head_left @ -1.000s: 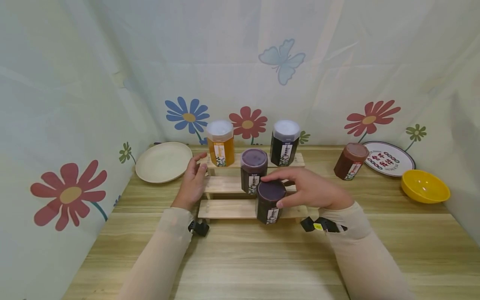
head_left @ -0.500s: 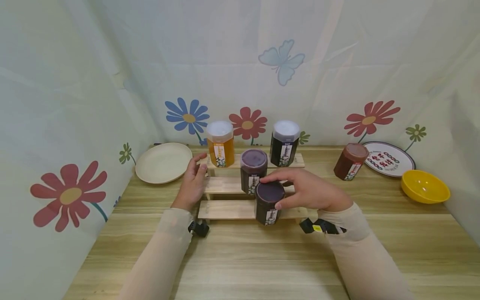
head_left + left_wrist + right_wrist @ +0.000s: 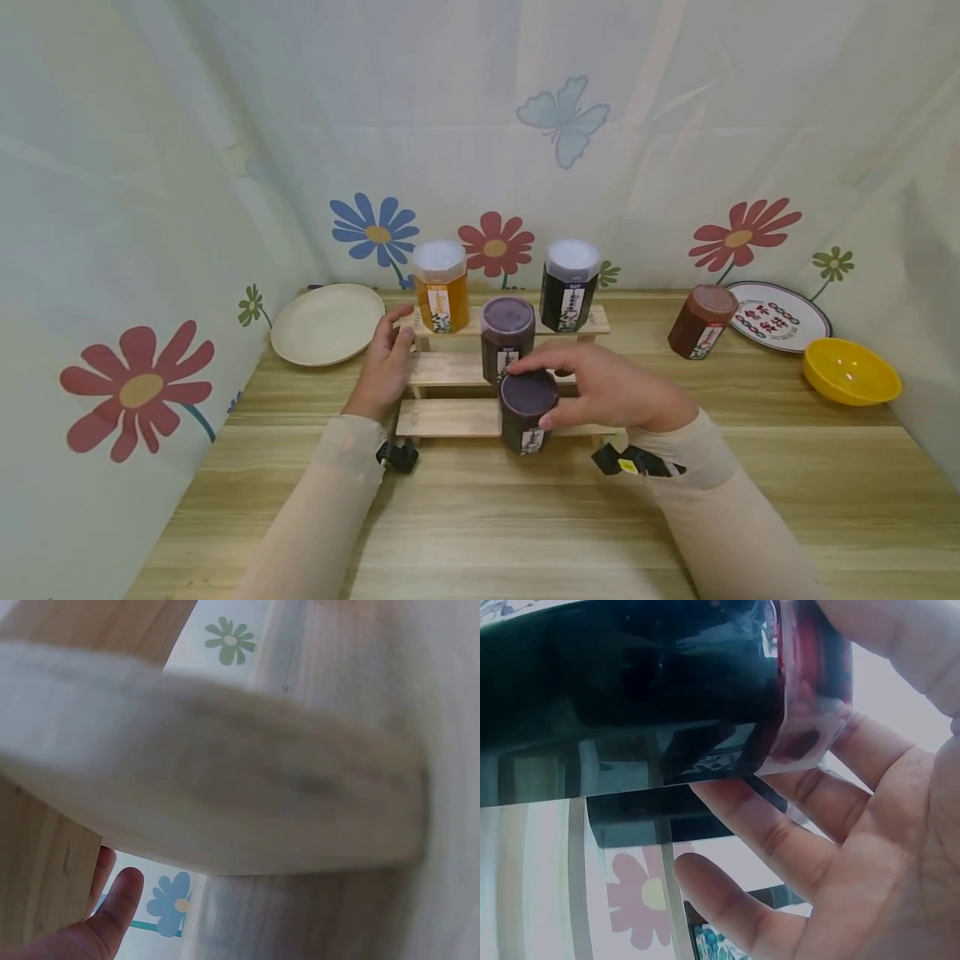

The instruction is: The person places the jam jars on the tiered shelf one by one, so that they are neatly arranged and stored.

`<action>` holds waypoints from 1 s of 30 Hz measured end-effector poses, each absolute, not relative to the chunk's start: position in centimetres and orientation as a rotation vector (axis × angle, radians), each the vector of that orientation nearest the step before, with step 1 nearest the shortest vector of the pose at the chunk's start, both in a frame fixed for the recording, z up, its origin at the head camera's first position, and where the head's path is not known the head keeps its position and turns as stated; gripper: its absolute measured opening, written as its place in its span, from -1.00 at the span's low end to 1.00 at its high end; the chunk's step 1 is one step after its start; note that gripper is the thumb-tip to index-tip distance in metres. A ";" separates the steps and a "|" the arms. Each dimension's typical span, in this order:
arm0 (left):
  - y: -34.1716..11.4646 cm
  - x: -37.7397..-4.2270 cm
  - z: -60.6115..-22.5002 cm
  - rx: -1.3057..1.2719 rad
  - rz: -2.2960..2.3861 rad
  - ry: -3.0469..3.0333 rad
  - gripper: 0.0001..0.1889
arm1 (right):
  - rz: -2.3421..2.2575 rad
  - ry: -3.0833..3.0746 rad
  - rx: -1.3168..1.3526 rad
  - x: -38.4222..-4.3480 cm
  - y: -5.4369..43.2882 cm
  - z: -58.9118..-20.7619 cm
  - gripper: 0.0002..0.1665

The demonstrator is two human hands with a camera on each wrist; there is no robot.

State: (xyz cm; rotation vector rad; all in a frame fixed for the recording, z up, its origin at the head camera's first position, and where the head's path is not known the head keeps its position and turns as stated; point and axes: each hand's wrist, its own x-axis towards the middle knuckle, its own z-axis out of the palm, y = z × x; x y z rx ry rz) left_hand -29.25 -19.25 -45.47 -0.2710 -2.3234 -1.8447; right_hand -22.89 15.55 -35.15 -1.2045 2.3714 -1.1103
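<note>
A dark hexagonal jar (image 3: 527, 421) is pinched near its lid by my right hand (image 3: 611, 390), thumb in front and fingers behind. In the head view it overlaps the lowest step of a three-tier wooden stand (image 3: 450, 418). The right wrist view shows the jar's red-tinged lid end (image 3: 806, 690) between thumb and fingers. At the stand's left end is my left hand (image 3: 384, 367), its fingers loosely extended and holding nothing. A purple-lidded jar (image 3: 508, 321) occupies the middle step. On the top step stand an amber jar (image 3: 442, 300) and a white-lidded dark jar (image 3: 570, 292).
Right of the stand, a reddish-brown jar (image 3: 701, 321) stands before a patterned plate (image 3: 806, 329). A yellow bowl (image 3: 851, 372) sits at the far right. At the back left lies a cream plate (image 3: 326, 325). A flowered curtain (image 3: 480, 150) encloses the table (image 3: 480, 525).
My right hand has shifted the dark jar slightly left and toward me along the lowest step. The left hand and the other jars stay put.
</note>
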 end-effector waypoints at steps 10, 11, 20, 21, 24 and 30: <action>-19.3 -29.6 -45.8 -0.264 -1.864 -2.317 -0.54 | -1.099 2.362 -1.236 -22.0 14.0 -35.1 -0.20; -19.3 -29.6 -45.8 -0.259 -1.867 -2.320 -0.54 | -1.096 2.371 -1.244 -21.9 13.9 -35.1 -0.20; -18.8 -28.5 -44.0 -0.222 -1.907 -2.348 -0.51 | -1.105 2.426 -1.209 -22.0 13.4 -35.8 -0.23; -18.7 -28.2 -43.6 -0.222 -1.909 -2.351 -0.51 | -1.108 2.428 -1.195 -22.0 13.4 -35.9 -0.23; -18.4 -27.5 -42.8 -0.227 -1.913 -2.350 -0.51 | -1.123 2.420 -1.158 -22.0 13.4 -35.9 -0.22; -18.3 -27.4 -42.7 -0.220 -1.915 -2.342 -0.52 | -1.131 2.422 -1.135 -21.9 13.5 -35.7 -0.23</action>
